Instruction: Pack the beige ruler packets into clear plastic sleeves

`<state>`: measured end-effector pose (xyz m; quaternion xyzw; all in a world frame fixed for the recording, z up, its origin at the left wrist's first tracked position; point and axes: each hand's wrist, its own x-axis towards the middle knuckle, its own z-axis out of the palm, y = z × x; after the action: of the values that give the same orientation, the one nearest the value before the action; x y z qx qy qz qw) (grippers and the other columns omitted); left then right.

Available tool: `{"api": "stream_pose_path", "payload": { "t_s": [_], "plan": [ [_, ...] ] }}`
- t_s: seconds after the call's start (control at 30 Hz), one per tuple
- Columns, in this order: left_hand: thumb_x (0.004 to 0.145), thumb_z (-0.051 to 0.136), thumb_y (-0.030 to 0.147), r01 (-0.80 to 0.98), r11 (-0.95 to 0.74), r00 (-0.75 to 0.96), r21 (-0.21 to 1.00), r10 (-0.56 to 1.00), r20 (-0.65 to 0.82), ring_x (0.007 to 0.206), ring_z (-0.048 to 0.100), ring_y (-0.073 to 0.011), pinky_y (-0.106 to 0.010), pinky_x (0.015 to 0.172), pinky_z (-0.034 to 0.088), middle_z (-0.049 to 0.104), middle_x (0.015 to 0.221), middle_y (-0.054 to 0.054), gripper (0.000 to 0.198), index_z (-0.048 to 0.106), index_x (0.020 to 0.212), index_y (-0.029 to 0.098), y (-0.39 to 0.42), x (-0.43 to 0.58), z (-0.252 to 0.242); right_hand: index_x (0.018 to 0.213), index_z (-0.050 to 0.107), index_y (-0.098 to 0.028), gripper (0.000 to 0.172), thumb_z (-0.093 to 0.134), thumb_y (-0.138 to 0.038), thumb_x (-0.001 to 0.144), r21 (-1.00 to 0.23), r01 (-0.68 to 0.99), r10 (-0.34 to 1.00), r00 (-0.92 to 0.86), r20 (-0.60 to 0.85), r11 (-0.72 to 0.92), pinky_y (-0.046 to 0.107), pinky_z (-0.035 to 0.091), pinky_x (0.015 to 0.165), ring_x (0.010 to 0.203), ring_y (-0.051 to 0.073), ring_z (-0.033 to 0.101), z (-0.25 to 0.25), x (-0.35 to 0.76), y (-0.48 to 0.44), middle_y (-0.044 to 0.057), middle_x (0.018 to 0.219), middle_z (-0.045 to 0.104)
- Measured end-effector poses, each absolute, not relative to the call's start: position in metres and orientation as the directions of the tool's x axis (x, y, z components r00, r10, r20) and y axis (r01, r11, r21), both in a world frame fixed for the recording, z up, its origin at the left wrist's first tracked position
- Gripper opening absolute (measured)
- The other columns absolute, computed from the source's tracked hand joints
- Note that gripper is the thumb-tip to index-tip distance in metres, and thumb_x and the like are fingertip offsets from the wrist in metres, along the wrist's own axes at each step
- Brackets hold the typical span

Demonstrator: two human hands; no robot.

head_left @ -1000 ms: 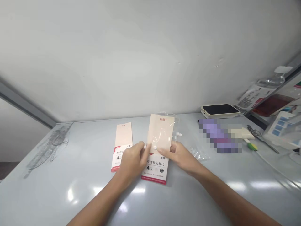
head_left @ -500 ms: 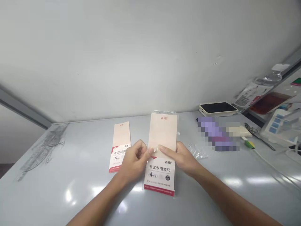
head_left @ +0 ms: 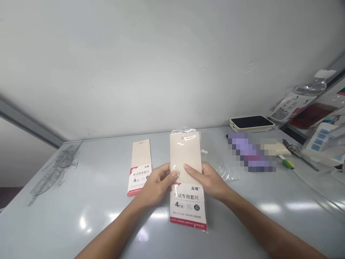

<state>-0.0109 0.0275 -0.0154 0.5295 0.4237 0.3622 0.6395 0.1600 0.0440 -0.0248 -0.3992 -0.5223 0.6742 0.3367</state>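
Note:
Both hands grip a tall beige packet in a clear plastic sleeve, with a white and red printed label at its lower end. My left hand pinches its left edge, thumb on the front. From the right side, my right hand holds it with the thumb laid across the front and the fingers behind. A similar beige packet with the same kind of label lies on the table to the left, its lower right part hidden by my left hand and forearm.
On the grey table, a phone, a blurred purple item, crumpled clear plastic, scissors and a cable lie to the right. A bottle leans at the back right. Transparent items lie far left.
The held packet's lower end has swung slightly right and toward me, and its top has dropped a little. Both hands keep hold of it. The view has shifted slightly.

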Motion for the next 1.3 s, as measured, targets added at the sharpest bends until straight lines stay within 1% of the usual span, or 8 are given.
{"api": "stream_pose_path", "payload": {
  "t_s": [0.47, 0.6, 0.77, 0.87, 0.97, 1.1, 1.2, 1.3],
  "plan": [
    [0.078, 0.050, 0.046, 0.020, 0.232, 0.332, 0.973, 0.916, -0.225, 0.060, 0.054, -0.0122, -0.025, 0.056, 0.041, 0.059, 0.068, -0.002, 0.032, 0.055, 0.078, 0.014, 0.026, -0.005, -0.020, 0.077, 0.062, -0.017, 0.040, 0.045, -0.053, 0.079, -0.976, 0.152, 0.872, -0.442, -0.210, -0.158, 0.031, 0.045, 0.058, 0.067, 0.021, 0.060, -0.026, 0.158, 0.042, 0.006, 0.074, 0.065],
    [0.079, 0.044, 0.051, 0.272, 0.132, 0.168, 0.953, 0.969, -0.182, 0.060, 0.054, -0.0133, -0.024, 0.052, 0.038, 0.058, 0.068, -0.002, 0.037, 0.055, 0.079, 0.015, 0.028, -0.008, -0.026, 0.078, 0.060, -0.019, 0.040, 0.042, -0.055, 0.078, -0.922, 0.381, 0.933, -0.307, -0.189, -0.062, 0.030, 0.043, 0.054, 0.062, 0.019, 0.058, -0.024, 0.164, 0.050, 0.004, 0.071, 0.064],
    [0.078, 0.036, 0.059, 0.793, 0.089, -0.047, 0.603, 0.995, -0.086, 0.058, 0.053, -0.0167, -0.025, 0.050, 0.033, 0.055, 0.059, 0.001, 0.046, 0.054, 0.100, 0.022, 0.042, -0.018, -0.032, 0.080, 0.057, -0.023, 0.039, 0.033, -0.054, 0.081, -0.589, 0.808, 1.000, -0.004, -0.027, -0.012, 0.029, 0.035, 0.053, 0.059, 0.017, 0.053, -0.022, 0.198, 0.074, 0.002, 0.068, 0.062],
    [0.079, 0.029, 0.062, 0.912, 0.096, -0.099, 0.398, 0.995, -0.011, 0.070, 0.056, -0.0198, -0.027, 0.056, 0.036, 0.060, 0.076, -0.004, 0.053, 0.048, 0.109, 0.022, 0.051, -0.029, -0.029, 0.089, 0.056, -0.021, 0.036, 0.037, -0.051, 0.080, -0.370, 0.917, 0.987, 0.158, 0.001, -0.146, 0.031, 0.036, 0.057, 0.074, 0.022, 0.056, -0.028, 0.221, 0.088, 0.007, 0.085, 0.062],
    [0.071, 0.031, 0.070, 0.949, 0.234, -0.238, 0.210, 0.971, -0.007, 0.083, 0.056, -0.0257, -0.030, 0.059, 0.038, 0.057, 0.095, -0.012, 0.066, 0.047, 0.107, 0.016, 0.059, -0.047, -0.022, 0.096, 0.053, -0.019, 0.048, 0.041, -0.060, 0.074, -0.237, 0.939, 0.969, 0.245, -0.039, -0.247, 0.033, 0.036, 0.056, 0.082, 0.027, 0.056, -0.035, 0.234, 0.096, 0.011, 0.093, 0.059],
    [0.055, 0.043, 0.077, 0.925, 0.372, -0.354, 0.079, 0.917, -0.182, 0.079, 0.057, -0.0288, -0.031, 0.057, 0.038, 0.057, 0.091, -0.015, 0.073, 0.050, 0.090, 0.014, 0.065, -0.078, -0.012, 0.084, 0.052, -0.018, 0.058, 0.047, -0.071, 0.061, -0.229, 0.923, 0.948, 0.282, -0.146, -0.310, 0.034, 0.036, 0.054, 0.075, 0.029, 0.056, -0.041, 0.241, 0.100, 0.011, 0.079, 0.059],
    [0.050, 0.050, 0.074, 0.912, 0.405, -0.361, 0.062, 0.866, -0.345, 0.068, 0.058, -0.0260, -0.031, 0.053, 0.036, 0.059, 0.078, -0.010, 0.062, 0.050, 0.076, 0.017, 0.068, -0.094, -0.008, 0.071, 0.050, -0.020, 0.051, 0.050, -0.069, 0.059, -0.252, 0.908, 0.935, 0.286, -0.210, -0.335, 0.033, 0.036, 0.052, 0.067, 0.026, 0.056, -0.043, 0.245, 0.103, 0.008, 0.069, 0.058],
    [0.047, 0.057, 0.069, 0.896, 0.438, -0.384, 0.077, 0.850, -0.360, 0.067, 0.058, -0.0261, -0.030, 0.052, 0.035, 0.061, 0.076, -0.009, 0.056, 0.049, 0.073, 0.019, 0.071, -0.100, -0.008, 0.066, 0.047, -0.021, 0.043, 0.052, -0.064, 0.062, -0.292, 0.892, 0.929, 0.282, -0.240, -0.346, 0.032, 0.036, 0.052, 0.065, 0.023, 0.055, -0.045, 0.248, 0.106, 0.005, 0.068, 0.057]
  ]
}}
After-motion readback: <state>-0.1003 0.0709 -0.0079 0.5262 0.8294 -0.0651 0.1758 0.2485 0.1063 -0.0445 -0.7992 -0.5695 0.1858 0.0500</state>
